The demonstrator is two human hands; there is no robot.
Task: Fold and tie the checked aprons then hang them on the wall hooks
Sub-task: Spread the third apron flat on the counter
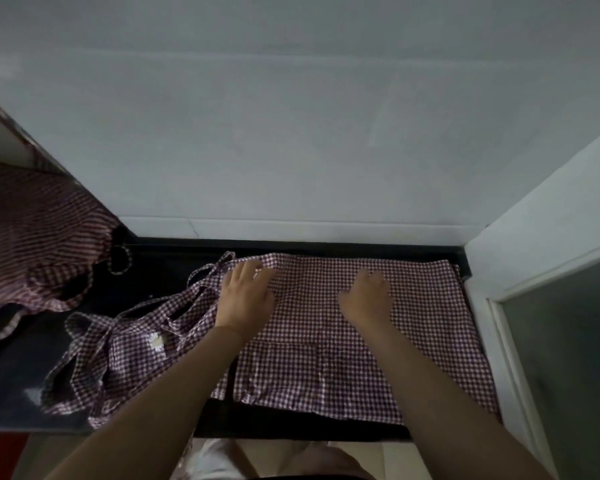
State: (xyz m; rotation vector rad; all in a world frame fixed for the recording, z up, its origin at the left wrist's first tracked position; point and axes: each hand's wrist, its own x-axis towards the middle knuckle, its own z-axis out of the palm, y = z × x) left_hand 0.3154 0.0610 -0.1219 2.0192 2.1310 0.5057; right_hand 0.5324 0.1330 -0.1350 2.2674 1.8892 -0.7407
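Both hands lying flat, nothing grasped: left hand (245, 296) & right hand (368, 294) are pressing the checked apron (361, 341) spread on the dark counter (291, 420). Probably smoothing pre-fold; sweep outward w/ even pressure, pull straps (132, 327) at left clear first.

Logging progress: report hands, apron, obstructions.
Left hand and right hand flat on checked apron, spread on black counter. Straps loose at left. Second apron heaped far left.
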